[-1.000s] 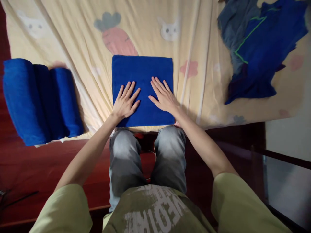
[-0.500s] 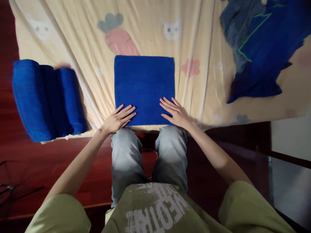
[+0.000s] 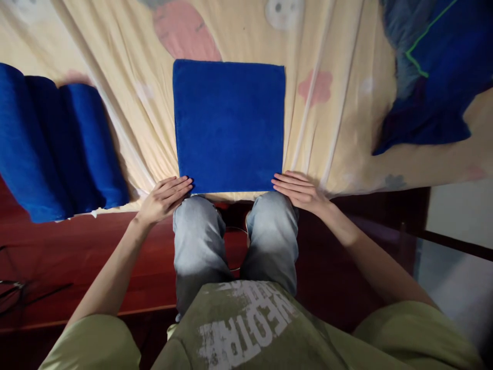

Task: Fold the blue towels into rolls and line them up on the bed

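A blue towel [image 3: 231,126], folded to a flat square, lies on the bed sheet in front of my knees. My left hand [image 3: 164,199] is at its near left corner, fingers pressed together over the edge, thumb hidden. At the near right corner, my right hand [image 3: 300,191] holds the edge in the same way, its thumb also out of sight. The towel's near edge rests level with the bed's edge, just above my knees.
Several rolled blue towels [image 3: 87,141] lie side by side at the bed's left edge. A crumpled pile of blue cloth [image 3: 435,110] with a green line sits at the right. The cream sheet [image 3: 342,149] has wrinkles. Thin black metal legs [image 3: 15,288] stand on the red floor.
Both hands have slid outward from lying spread on the towel to its two near corners, fingers now together. The view has shifted closer to the bed.
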`<state>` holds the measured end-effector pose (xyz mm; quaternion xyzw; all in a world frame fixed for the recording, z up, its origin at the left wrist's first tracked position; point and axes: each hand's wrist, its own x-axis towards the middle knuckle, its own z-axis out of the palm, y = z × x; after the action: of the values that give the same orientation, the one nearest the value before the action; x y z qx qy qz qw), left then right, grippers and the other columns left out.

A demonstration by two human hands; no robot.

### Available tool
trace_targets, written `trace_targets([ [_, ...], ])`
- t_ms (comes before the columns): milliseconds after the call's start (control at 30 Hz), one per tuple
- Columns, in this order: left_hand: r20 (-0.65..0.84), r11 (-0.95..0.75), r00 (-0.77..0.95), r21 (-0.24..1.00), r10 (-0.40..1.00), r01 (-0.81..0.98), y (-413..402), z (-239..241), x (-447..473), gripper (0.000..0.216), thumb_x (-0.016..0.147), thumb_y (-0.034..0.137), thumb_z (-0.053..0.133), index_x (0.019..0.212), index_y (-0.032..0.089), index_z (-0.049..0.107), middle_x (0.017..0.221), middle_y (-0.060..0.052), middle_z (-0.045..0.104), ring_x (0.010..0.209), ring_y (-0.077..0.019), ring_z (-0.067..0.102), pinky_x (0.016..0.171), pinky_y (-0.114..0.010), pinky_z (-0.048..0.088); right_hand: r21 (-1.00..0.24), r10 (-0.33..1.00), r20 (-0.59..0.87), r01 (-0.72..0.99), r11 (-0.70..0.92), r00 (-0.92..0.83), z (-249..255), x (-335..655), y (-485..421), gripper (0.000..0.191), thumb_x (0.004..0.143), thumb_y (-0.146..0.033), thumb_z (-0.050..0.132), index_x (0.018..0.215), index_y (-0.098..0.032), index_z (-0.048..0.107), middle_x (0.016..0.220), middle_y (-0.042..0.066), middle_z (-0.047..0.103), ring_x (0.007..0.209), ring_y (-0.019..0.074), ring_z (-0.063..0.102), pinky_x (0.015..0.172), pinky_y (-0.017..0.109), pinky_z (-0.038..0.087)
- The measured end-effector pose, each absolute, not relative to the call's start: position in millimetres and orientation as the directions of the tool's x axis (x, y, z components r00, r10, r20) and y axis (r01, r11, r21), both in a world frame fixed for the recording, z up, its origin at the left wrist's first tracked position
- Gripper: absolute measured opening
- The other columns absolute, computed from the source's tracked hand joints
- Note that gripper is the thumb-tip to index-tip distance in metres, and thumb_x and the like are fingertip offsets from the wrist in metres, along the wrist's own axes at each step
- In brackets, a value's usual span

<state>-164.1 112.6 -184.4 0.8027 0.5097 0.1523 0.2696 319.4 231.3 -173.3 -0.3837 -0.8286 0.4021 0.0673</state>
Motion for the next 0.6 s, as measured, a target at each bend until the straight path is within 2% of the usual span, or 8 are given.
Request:
trace_targets([
  [100,0.02,-0.322,0.389,0.601,0.921,0.731,114,-187,-157,0.053,0.106,0.035,0.048,0.158,0.047,0.051,0.15,0.0,0.064,0.142,-0.0277,0.061,0.118,-0.06,0.05,-0.716,0.608,-0.175,0.524,0.461,-0.774,-171,317,236,0.038,0.103,-0.028,0.051,0.125,-0.048,0.076,0.139,-0.01,0.07,0.14,0.0252,0.063,0.128,0.062,0.046],
  [233,0.182,-0.319,0.264,0.621,0.947,0.716,113,-202,-149,0.04,0.105,0.031,0.055,0.142,0.036,0.07,0.139,-0.005,0.073,0.132,-0.0281,0.068,0.111,-0.054,0.053,-0.674,0.547,0.077,0.36,0.645,-0.834,-177,318,236,0.043,0.105,-0.017,0.048,0.135,-0.036,0.074,0.14,-0.004,0.071,0.137,0.0241,0.066,0.121,0.057,0.054],
  [333,0.224,-0.309,0.214,0.645,0.951,0.699,114,-209,-146,0.031,0.104,0.03,0.059,0.129,0.031,0.077,0.134,-0.006,0.076,0.128,-0.0272,0.07,0.108,-0.051,0.054,-0.611,0.551,0.21,0.332,0.719,-0.808,-182,318,233,0.042,0.106,-0.014,0.051,0.139,-0.03,0.072,0.142,0.001,0.07,0.136,0.0247,0.067,0.118,0.052,0.058],
  [600,0.253,-0.289,0.147,0.735,0.956,0.613,123,-204,-141,0.026,0.1,0.032,0.062,0.113,0.029,0.084,0.123,-0.003,0.08,0.121,-0.0257,0.074,0.109,-0.05,0.056,-0.562,0.607,0.233,0.404,0.722,-0.76,-187,308,230,0.034,0.109,-0.023,0.054,0.132,-0.033,0.076,0.135,0.001,0.075,0.131,0.0251,0.07,0.111,0.051,0.061],
])
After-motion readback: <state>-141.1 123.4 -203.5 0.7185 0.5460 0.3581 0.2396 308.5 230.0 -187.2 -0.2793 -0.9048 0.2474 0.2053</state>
